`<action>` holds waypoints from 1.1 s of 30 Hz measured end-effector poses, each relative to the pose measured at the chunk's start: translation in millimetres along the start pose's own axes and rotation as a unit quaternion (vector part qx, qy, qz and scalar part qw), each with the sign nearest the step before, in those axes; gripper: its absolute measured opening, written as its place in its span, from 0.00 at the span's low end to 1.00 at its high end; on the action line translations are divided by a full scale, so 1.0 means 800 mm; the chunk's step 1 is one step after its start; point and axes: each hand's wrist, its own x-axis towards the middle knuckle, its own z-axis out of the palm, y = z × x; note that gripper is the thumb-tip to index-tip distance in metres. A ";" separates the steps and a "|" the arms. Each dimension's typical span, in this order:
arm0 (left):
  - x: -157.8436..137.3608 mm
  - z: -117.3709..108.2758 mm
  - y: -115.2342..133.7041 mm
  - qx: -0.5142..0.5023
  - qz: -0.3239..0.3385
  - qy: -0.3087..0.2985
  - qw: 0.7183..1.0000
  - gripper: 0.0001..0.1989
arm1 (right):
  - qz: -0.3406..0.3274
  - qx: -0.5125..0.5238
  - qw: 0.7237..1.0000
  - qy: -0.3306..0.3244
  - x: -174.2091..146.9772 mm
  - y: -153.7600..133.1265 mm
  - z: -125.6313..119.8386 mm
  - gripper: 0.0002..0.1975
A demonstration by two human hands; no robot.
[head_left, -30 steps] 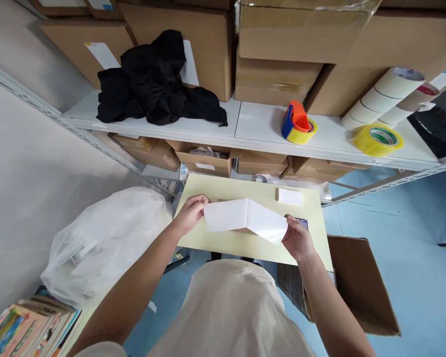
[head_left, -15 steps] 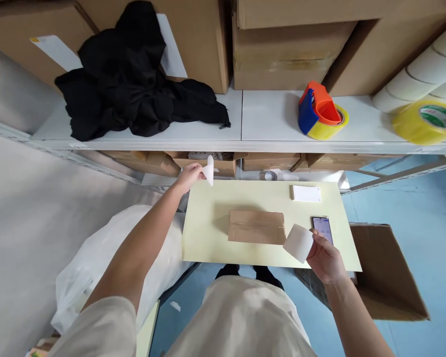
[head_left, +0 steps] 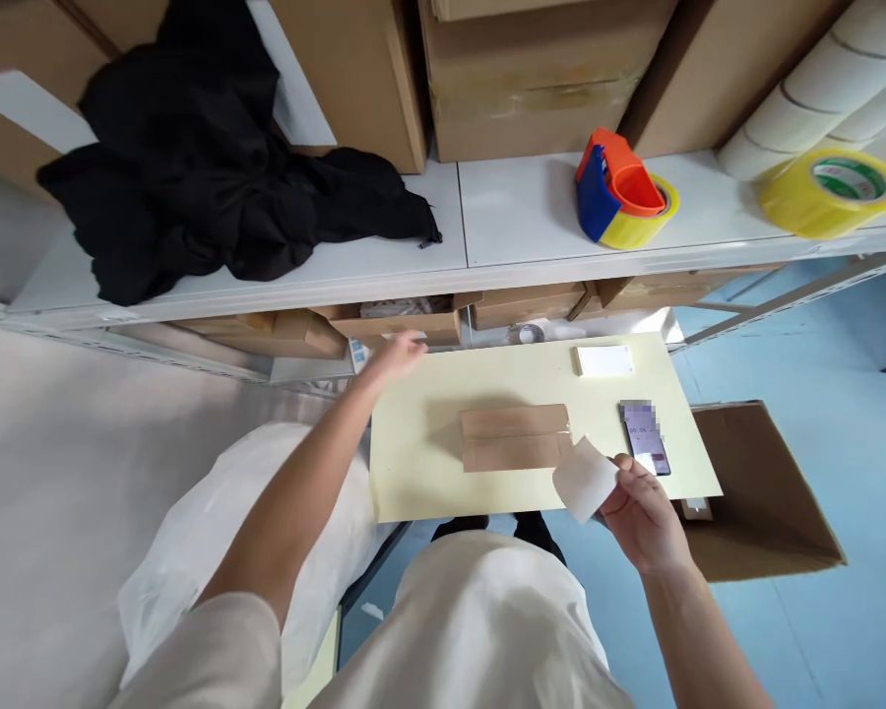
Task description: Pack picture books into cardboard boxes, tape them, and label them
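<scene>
My right hand (head_left: 644, 517) pinches a square white label (head_left: 585, 480) by its right edge, over the front edge of the table. Just left of the label lies a small closed brown cardboard box (head_left: 515, 438), flat on the pale yellow table (head_left: 413, 483). Out past the table's far left corner reaches my left hand (head_left: 399, 356). Its fingers are smeared by motion, and I cannot tell whether a scrap of paper is still in them.
A phone (head_left: 644, 438) and a stack of white cards (head_left: 603, 360) lie on the table's right side. The shelf above holds a tape dispenser (head_left: 624, 192), a yellow tape roll (head_left: 831, 192) and black cloth (head_left: 214, 167). An open carton (head_left: 768, 502) stands at right, a white plastic bag (head_left: 243, 551) at left.
The white paper piece seen in my left hand no longer shows clearly, and that hand has shifted slightly right. My right hand keeps the label, now tilted a little differently. The view has shifted.
</scene>
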 end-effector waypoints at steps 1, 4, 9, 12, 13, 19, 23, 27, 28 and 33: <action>-0.042 0.003 0.009 -0.012 0.051 -0.052 0.997 0.11 | -0.015 -0.014 1.000 -0.010 -0.002 0.003 0.009 0.10; -0.166 0.019 0.035 -0.083 0.186 -0.150 0.967 0.13 | -0.068 -0.058 0.995 -0.037 -0.013 0.019 0.039 0.09; -0.277 0.052 0.050 -0.123 0.253 -0.138 0.950 0.26 | -0.143 -0.119 0.980 -0.077 -0.041 0.063 0.081 0.06; -0.294 0.063 0.040 -0.142 0.257 -0.111 0.949 0.23 | -0.179 -0.170 0.964 -0.097 -0.060 0.082 0.088 0.09; -0.297 0.065 0.036 -0.148 0.258 -0.102 0.949 0.20 | -0.192 -0.190 0.957 -0.107 -0.066 0.085 0.087 0.10; -0.306 0.065 0.016 -0.257 0.173 -0.122 0.943 0.12 | -0.305 -0.364 0.876 -0.081 -0.081 0.069 0.060 0.17; -0.304 0.068 0.005 -0.383 0.064 -0.181 0.904 0.11 | -0.288 -0.425 0.858 0.018 -0.064 0.045 0.037 0.22; -0.306 0.082 0.006 -0.419 0.022 -0.177 0.890 0.11 | -0.195 -0.394 0.898 -0.028 -0.046 0.035 0.021 0.14; -0.308 0.087 0.006 -0.422 0.016 -0.175 0.889 0.11 | -0.189 -0.386 0.902 -0.024 -0.044 0.035 0.018 0.13; -0.318 0.123 -0.006 -0.423 -0.036 -0.116 0.898 0.15 | -0.180 -0.405 0.896 -0.015 -0.037 0.042 0.004 0.15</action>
